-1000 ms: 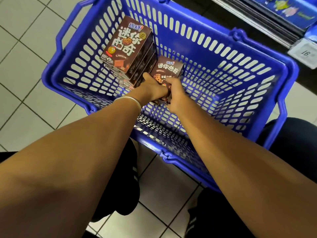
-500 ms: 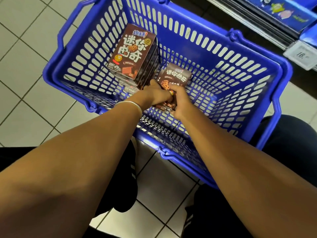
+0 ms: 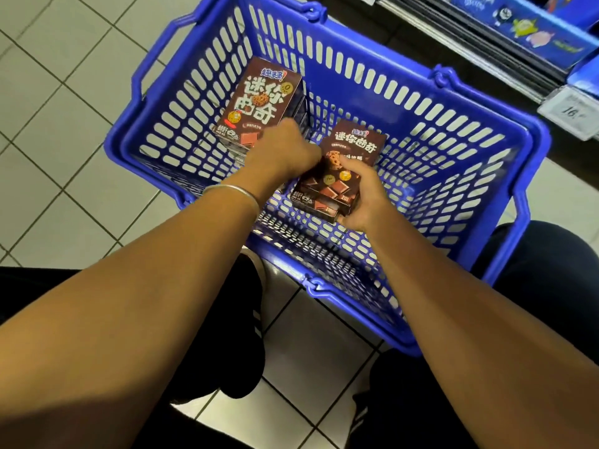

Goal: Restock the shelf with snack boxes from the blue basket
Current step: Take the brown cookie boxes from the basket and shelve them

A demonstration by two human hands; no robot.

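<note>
Inside the blue basket (image 3: 486, 131) at mid-frame, both hands close on a held stack (image 3: 327, 189) of brown snack boxes; the right hand (image 3: 363, 196) wraps the lower right corner, thumb laid across the top face; the left hand (image 3: 285, 153), a silver bracelet (image 3: 233, 191) at its wrist, curls its grip on the left edge, fingers largely hidden. The boxes carry white lettering, a cookie and chocolate squares, and sit aslant; a second stack (image 3: 259, 102) stands at the basket's upper left, just beside the left knuckles. Slotted walls ring the basket's bare right half; the shelf (image 3: 486, 37) and a price tag (image 3: 570, 111) fill the upper right corner; tiled floor (image 3: 64, 124) lies at left.
</note>
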